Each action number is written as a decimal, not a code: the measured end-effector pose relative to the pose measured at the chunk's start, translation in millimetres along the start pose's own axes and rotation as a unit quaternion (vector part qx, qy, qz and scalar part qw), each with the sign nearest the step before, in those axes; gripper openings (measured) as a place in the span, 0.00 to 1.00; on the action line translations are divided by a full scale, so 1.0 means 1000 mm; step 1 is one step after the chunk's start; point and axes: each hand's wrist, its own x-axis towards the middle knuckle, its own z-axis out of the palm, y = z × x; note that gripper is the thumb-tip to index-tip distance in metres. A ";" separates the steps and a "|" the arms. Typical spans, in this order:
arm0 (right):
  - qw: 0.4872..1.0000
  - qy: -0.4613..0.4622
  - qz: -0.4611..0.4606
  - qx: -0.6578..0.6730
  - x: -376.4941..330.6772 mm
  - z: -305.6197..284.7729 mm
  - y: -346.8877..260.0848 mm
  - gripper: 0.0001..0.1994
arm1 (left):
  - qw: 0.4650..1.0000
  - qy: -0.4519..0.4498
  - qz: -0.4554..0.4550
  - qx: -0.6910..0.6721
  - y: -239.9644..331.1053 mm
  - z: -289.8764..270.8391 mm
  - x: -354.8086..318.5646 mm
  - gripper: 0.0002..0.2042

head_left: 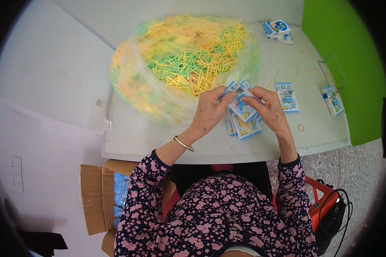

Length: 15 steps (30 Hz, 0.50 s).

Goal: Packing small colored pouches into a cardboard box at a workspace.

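Note:
Between my two hands is a small blue-and-white printed packet (243, 109), held above the table. My left hand (211, 109) pinches its left side with thumb and fingers. On the other side, my right hand (268, 107) grips the packet near its upper right edge. Below it on the table lie several similar packets (249, 130), overlapping, partly hidden by the held one. Just behind my left hand stands a large clear plastic bag (158, 92), open at the top and full of thin yellow and green sticks (197, 68).
Another packet (287, 98) lies flat right of my hands. Stacked packets (278, 30) sit at the back right, and a banded bundle (332, 101) is by the green panel (343, 64). Rubber bands and loose sticks dot the white table (176, 147). A cardboard box (92, 199) stands below left.

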 end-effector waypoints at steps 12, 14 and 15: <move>0.999 -0.042 0.009 -0.024 0.002 0.014 0.002 0.07 | 0.987 -0.012 0.047 0.150 -0.001 -0.019 -0.004 0.09; 0.999 -0.044 0.002 -0.013 0.004 0.014 0.003 0.07 | 0.987 -0.011 0.041 0.153 -0.002 -0.027 -0.002 0.10; 0.999 -0.044 -0.005 -0.004 0.005 0.014 0.004 0.07 | 0.986 -0.052 0.047 0.152 -0.007 -0.037 0.004 0.08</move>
